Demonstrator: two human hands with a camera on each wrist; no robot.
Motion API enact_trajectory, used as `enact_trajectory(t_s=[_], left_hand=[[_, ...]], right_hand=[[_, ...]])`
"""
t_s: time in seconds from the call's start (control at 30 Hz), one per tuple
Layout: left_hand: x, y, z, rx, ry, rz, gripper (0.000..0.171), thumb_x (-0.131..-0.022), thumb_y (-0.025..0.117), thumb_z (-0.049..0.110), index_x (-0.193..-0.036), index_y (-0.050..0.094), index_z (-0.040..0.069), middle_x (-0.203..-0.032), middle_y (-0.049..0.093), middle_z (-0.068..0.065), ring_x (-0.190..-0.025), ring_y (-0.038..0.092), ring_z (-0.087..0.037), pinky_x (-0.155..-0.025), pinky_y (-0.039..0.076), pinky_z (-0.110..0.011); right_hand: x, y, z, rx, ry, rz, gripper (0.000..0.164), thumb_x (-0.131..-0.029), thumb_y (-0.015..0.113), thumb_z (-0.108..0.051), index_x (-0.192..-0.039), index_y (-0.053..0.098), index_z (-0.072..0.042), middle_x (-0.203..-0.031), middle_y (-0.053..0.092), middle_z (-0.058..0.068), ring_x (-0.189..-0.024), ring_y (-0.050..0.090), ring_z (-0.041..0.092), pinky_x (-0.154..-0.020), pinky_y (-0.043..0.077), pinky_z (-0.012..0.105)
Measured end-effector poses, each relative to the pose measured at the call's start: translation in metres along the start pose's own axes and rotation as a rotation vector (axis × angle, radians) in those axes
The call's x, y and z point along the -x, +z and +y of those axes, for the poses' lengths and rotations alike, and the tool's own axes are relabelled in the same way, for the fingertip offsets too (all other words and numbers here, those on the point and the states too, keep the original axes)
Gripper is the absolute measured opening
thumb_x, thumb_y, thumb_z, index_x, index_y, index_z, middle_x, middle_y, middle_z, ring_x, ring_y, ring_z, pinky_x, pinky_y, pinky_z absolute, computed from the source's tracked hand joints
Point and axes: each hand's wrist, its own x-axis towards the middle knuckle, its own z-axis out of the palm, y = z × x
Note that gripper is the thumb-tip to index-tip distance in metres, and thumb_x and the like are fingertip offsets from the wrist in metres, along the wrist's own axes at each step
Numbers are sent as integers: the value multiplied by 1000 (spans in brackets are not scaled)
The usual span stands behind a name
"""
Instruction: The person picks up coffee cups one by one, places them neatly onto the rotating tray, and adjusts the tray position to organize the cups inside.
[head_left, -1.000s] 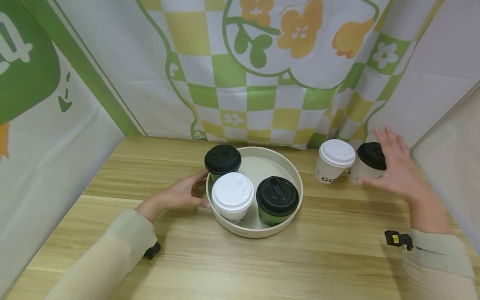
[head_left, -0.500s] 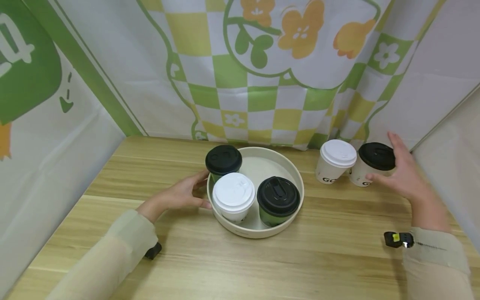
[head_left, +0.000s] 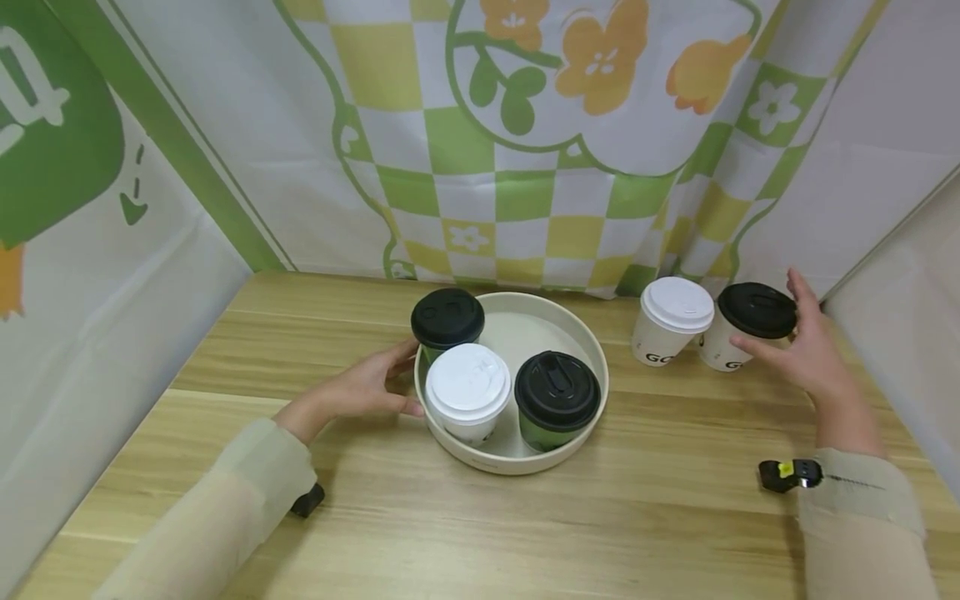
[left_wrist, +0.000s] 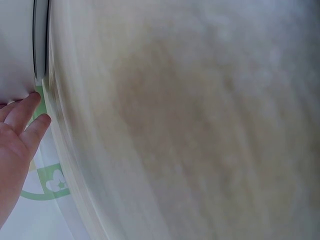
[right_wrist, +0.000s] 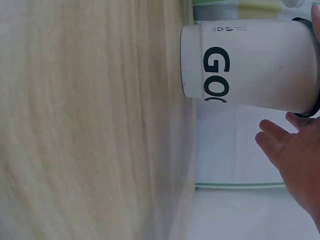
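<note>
A round cream tray (head_left: 512, 465) holds a white-lidded paper cup (head_left: 468, 392) and two black-lidded green cups, one at the back left (head_left: 447, 320) and one at the right (head_left: 557, 400). My left hand (head_left: 365, 387) rests at the tray's left side, thumb at the front of the wall; its fingertips touch the wall in the left wrist view. Far right stands a white paper cup with a black lid (head_left: 756, 310). Around its right side my right hand (head_left: 813, 350) is spread, thumb in front; in the right wrist view several fingers stand apart from the cup wall.
Another white paper cup with a white lid (head_left: 673, 321) stands just left of the black-lidded one. A printed checked curtain (head_left: 517, 208) hangs along the back edge of the wooden table (head_left: 570, 533). Pale fabric walls rise at both sides.
My right hand has shifted from over the far-right cup's lid to beside its right side, uncovering the lid. The left hand, tray and cups have stayed in place.
</note>
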Motion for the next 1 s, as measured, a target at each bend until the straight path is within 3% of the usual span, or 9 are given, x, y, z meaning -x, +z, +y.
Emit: enact_trajectory(t_s=[0.13, 0.4, 0.47, 0.57, 0.63, 0.73, 1.0], left_hand=[[0, 0, 0, -3, 2, -2, 110, -80, 84, 20, -158, 10, -2, -165, 14, -23, -147, 28, -46, -118, 32, -57], [0, -1, 0, 4, -7, -11, 110, -81, 83, 20, -158, 8, -1, -166, 12, -22, -148, 27, -45, -118, 33, -56], [1, -1, 0, 5, -9, -10, 110, -81, 84, 20, -158, 8, -1, -166, 12, -22, -148, 27, -45, -118, 33, -56], [1, -1, 0, -2, -7, -8, 110, -81, 83, 20, -158, 8, -2, -165, 12, -22, -148, 27, -45, -118, 33, -56], [1, -1, 0, -5, -5, -7, 110, -81, 83, 20, -158, 9, -2, -165, 12, -23, -147, 27, -45, -118, 32, -56], [1, 0, 0, -11, -1, -5, 110, -81, 84, 20, -158, 9, -2, -165, 13, -23, -147, 28, -46, -118, 32, -57], [2, 0, 0, -41, -9, 3, 109, -81, 84, 22, -158, 10, -1, -165, 15, -22, -146, 30, -45, -118, 34, -57]], right_hand=[[-2, 3, 4, -4, 8, 23, 109, -88, 74, -17, -161, -7, -24, -166, 0, 21, -152, 6, 42, -122, 10, 65], [-3, 6, 7, -2, -1, 42, 104, -89, 73, -11, -161, 0, -23, -163, 12, 25, -145, 26, 20, -123, 25, 35], [-3, 6, 7, 17, -6, 49, 102, -88, 74, -11, -161, 3, -20, -161, 16, 28, -142, 30, 18, -116, 30, 18], [-5, 7, 6, 48, -6, 63, 100, -87, 76, -13, -161, 8, -14, -157, 22, 31, -137, 36, 21, -90, 33, -2], [-5, 7, 6, 60, -1, 68, 98, -87, 76, -15, -160, 10, -11, -156, 24, 33, -133, 38, 26, -79, 32, -5], [-5, 8, 7, 55, 16, 68, 97, -88, 76, -15, -159, 11, -9, -156, 23, 34, -132, 39, 28, -78, 33, -5], [-3, 9, 8, 8, 22, 94, 93, -88, 75, -11, -159, 14, -13, -156, 23, 32, -131, 39, 11, -80, 34, -4]])
